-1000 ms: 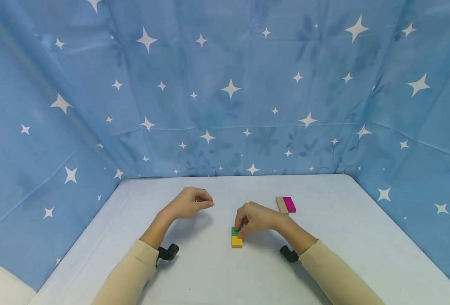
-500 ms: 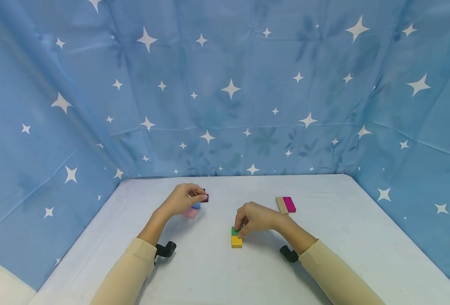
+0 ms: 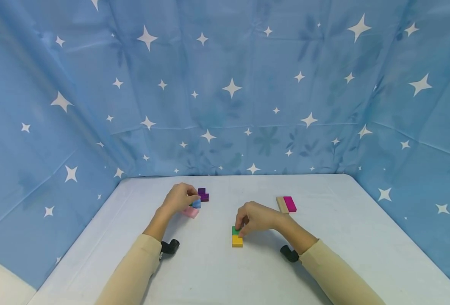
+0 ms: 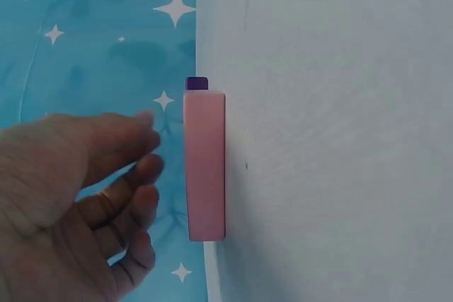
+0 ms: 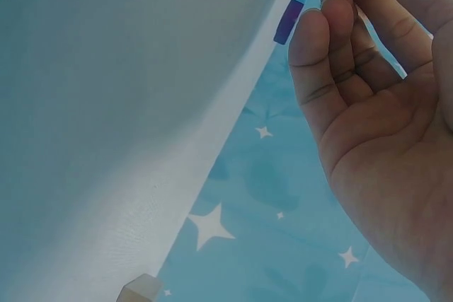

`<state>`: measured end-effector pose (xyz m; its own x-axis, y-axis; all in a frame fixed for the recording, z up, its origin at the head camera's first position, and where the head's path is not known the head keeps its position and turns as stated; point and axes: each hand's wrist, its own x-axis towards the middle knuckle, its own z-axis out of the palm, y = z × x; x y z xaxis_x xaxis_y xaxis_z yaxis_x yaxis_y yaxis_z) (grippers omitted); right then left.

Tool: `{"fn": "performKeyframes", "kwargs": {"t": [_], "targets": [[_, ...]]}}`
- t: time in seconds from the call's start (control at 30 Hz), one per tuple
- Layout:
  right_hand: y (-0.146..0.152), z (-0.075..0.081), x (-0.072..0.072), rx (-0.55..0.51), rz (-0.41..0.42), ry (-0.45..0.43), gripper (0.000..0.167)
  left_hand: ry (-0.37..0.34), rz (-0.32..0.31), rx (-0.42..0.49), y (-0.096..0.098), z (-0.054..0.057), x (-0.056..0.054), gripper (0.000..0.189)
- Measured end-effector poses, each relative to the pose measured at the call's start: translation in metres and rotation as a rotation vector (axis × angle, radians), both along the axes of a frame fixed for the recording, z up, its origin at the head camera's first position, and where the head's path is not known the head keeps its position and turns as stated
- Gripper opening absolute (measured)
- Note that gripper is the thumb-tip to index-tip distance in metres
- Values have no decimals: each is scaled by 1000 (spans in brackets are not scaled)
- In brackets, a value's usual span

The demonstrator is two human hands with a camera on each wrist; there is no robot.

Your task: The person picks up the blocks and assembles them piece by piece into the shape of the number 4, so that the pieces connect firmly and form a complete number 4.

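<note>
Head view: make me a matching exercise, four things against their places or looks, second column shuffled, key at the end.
1. yellow block
2. magenta block
3. purple piece
4. backdrop

A. just beyond the blue block
B. printed with white stars
C. on the near side of the green block
D. right of the tan block

Pairs: 1-C, 2-D, 3-A, 4-B
</note>
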<state>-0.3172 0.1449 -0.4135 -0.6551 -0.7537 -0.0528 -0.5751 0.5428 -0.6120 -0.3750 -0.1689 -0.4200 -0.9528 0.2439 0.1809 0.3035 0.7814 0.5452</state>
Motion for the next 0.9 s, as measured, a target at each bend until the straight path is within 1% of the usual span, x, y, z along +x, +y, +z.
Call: {"fn": "performKeyframes", "kwargs": {"t": [0.13, 0.33, 0.47, 0.9], "targets": [[0, 0, 0, 5, -3, 4, 11, 1, 45, -58, 2, 0, 0, 9], [0, 1, 0, 3, -6, -2, 11, -50, 67, -77, 2, -2, 1, 9], [-1, 0, 0, 1, -7, -4, 11, -67, 72, -80, 1, -3, 1, 10], [0, 1, 1, -3, -2, -9, 12, -64, 47, -96, 2, -2, 3, 11]]}}
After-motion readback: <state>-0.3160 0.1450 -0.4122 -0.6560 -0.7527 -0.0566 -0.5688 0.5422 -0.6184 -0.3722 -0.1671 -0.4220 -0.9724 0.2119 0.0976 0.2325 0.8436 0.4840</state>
